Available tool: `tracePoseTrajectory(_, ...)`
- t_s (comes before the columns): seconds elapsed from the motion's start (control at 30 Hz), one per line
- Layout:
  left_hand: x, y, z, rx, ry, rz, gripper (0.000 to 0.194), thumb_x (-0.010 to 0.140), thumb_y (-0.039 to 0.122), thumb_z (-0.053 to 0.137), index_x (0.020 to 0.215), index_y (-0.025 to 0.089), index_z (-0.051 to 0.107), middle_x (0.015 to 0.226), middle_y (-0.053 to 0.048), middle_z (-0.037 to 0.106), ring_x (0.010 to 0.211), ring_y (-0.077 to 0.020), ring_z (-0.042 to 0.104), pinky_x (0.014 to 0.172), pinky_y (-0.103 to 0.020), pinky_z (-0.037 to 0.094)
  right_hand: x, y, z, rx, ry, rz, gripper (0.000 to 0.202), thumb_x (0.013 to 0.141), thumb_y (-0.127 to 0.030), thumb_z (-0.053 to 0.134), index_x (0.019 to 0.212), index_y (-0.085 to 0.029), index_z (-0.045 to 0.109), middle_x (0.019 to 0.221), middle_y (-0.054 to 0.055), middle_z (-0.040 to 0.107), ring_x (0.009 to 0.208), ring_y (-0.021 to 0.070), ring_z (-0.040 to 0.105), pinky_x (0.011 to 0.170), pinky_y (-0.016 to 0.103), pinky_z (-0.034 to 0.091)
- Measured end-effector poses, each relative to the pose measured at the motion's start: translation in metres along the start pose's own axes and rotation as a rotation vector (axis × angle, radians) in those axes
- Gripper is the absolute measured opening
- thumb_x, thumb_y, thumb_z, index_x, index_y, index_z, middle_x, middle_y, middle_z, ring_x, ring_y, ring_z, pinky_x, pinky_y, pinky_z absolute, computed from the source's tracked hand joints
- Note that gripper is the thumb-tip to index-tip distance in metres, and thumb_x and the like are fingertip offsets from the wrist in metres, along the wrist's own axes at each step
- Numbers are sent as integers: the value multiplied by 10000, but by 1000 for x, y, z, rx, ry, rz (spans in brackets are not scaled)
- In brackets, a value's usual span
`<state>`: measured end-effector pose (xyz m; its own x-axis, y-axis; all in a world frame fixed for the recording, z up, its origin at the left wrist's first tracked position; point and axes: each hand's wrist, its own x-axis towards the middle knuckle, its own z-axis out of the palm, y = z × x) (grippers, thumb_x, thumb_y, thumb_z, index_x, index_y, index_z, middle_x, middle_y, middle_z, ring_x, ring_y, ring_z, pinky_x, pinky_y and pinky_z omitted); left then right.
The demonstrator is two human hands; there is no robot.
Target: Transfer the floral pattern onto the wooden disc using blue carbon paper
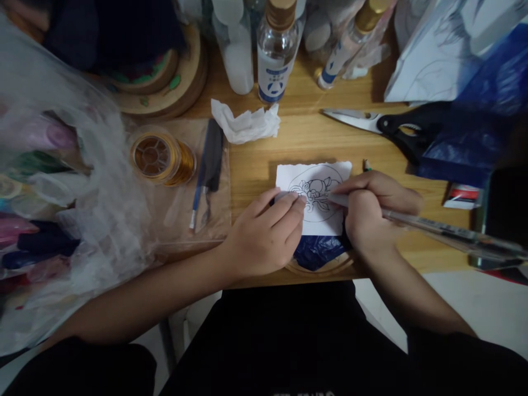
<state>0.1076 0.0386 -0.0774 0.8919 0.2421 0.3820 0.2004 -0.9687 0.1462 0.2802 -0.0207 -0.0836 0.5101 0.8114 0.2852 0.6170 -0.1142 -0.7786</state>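
A small white sheet of paper (289,175) with a black line drawing of flowers and leaves inside a circle lies in front of me. My left hand (268,234) rests on its left side, fingers stretched out over the drawing. A small grey thing with a dark end, partly hidden, shows by those fingers. My right hand (373,209) grips a clear-barrelled pen (437,226), its tip at the right part of the drawing. Under the paper's lower edge is dark blue plastic (317,250) over a round wooden hoop (343,261), mostly covered.
Black-handled scissors (412,129) lie at right, by a blue plastic bag (462,148). Crumpled tissue (247,125) sits behind the paper. A spool of golden thread (165,157) and a brush (198,187) are at left. Bottles (276,60) stand at the back; a clear plastic bag (111,203) fills the left.
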Motion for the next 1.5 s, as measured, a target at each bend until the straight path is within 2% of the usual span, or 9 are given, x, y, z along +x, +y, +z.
tracePoseTrajectory(0.2,0,0,0,4,-7,-3,132,847,119,556,926,70,649,1075,-129,696,1000,-217,647,932,-383,503,3,-4,0,-52,-27,-34,250,676,-82,477,585,-231,656,507,-34,597,449,93,512,430,226,382)
tracePoseTrajectory(0.57,0,1,0,5,11,-4,131,847,109,554,921,67,654,1059,-130,703,993,-218,654,923,-383,511,0,-5,0,-11,-34,58,273,677,-58,451,592,-207,663,529,-41,602,487,86,521,464,212,395)
tracePoseTrajectory(0.7,0,1,-1,16,-14,0,140,851,116,543,923,84,659,1076,-118,700,1006,-211,650,927,-382,515,1,-5,0,15,2,23,263,662,-65,454,554,-197,654,488,-38,582,473,86,517,439,209,375)
tracePoseTrajectory(0.93,0,1,-1,34,-14,2,154,852,120,537,932,95,666,1066,-104,706,997,-199,652,923,-371,521,3,-5,-1,18,-37,-18,265,659,-45,456,561,-190,654,511,-30,616,477,74,536,448,185,399)
tracePoseTrajectory(1.33,-2,1,1,-50,11,-16,144,842,93,554,949,43,636,1068,-152,692,1012,-234,644,947,-404,483,3,-5,-3,-11,-88,-26,258,677,-65,459,561,-201,646,493,-35,587,442,85,501,421,220,379)
tracePoseTrajectory(1.5,0,0,-1,12,-10,-6,135,849,115,549,928,94,657,1067,-107,704,1000,-199,649,931,-369,509,1,-2,-2,-18,-19,-32,270,667,-57,453,572,-213,652,517,-41,598,475,93,534,451,219,406)
